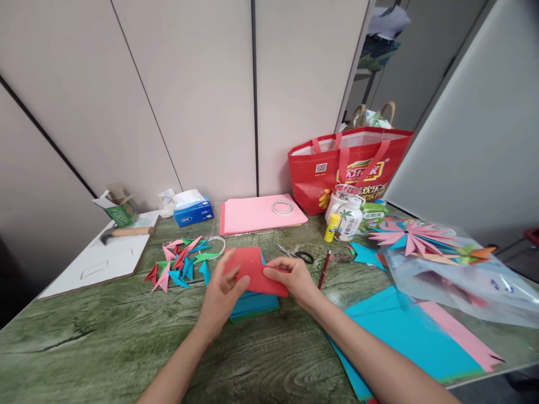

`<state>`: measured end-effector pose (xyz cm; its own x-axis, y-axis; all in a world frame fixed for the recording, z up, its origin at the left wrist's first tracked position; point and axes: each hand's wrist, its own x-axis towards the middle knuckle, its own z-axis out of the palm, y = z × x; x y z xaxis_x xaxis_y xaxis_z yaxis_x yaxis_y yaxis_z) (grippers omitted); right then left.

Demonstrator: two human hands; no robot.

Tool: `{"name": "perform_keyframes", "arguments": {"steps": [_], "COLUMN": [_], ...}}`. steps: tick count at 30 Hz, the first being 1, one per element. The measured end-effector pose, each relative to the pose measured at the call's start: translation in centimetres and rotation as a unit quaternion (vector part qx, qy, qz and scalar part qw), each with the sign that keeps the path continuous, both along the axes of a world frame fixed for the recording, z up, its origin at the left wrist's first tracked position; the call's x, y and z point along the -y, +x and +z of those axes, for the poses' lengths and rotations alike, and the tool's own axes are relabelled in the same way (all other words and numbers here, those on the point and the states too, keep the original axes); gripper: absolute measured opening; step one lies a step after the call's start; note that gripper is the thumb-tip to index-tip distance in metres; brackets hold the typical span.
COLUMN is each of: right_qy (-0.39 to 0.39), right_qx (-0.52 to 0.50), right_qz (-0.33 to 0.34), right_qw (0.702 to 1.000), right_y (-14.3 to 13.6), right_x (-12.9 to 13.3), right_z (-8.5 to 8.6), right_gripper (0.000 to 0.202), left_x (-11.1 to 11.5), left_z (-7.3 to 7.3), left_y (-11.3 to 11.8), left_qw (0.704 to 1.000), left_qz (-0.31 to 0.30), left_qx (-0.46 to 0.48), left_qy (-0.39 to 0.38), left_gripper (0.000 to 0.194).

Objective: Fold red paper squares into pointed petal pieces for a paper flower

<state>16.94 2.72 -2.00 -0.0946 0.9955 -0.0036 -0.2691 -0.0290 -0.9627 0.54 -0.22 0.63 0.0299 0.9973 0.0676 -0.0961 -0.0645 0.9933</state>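
A sheet of red paper [252, 261] is raised above a stack of blue paper [255, 306] at the middle of the table. My right hand [292, 278] pinches its right edge between thumb and fingers. My left hand [223, 292] is at the paper's left side, fingers apart and slightly blurred, the thumb near or against the sheet. Left of my hands lies a pile of folded paper pieces [181, 264] in pink, red, blue and green. Scissors [301, 256] rest behind my right hand, and a dark red pen [324, 270] lies to its right.
Pink sheets [252, 216] carry a tape roll [282, 207] at the back, near a tissue box [193, 213]. A red bag [349, 168], a glue stick [332, 228] and a white bottle [349, 219] stand behind. A hammer [126, 231] lies left; blue sheets [404, 336] and a paper flower [410, 235] are right.
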Motion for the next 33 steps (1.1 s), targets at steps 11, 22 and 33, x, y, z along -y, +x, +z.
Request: {"name": "perform_keyframes", "arguments": {"steps": [11,22,33], "right_qy": [0.019,-0.005,-0.028], "right_qx": [0.106,-0.013,-0.033], "right_qz": [0.047,0.072,0.112], "right_qw": [0.993,0.997,0.993], "right_y": [-0.07,-0.35,-0.53], "right_x": [0.16,0.38,0.71], "right_z": [-0.09,0.09,0.15], "right_gripper": [0.023,0.068,0.04], "left_x": [-0.07,-0.36,0.04], "left_z": [0.02,-0.31,-0.1], "left_y": [-0.86,-0.96,-0.65], "left_qw": [0.98,0.981,0.983], "left_qz": [-0.127,-0.002,-0.003], "left_qx": [-0.15,-0.183,-0.171], "left_qy": [-0.017,0.058,0.063], "left_gripper": [0.026,0.021,0.022]}}
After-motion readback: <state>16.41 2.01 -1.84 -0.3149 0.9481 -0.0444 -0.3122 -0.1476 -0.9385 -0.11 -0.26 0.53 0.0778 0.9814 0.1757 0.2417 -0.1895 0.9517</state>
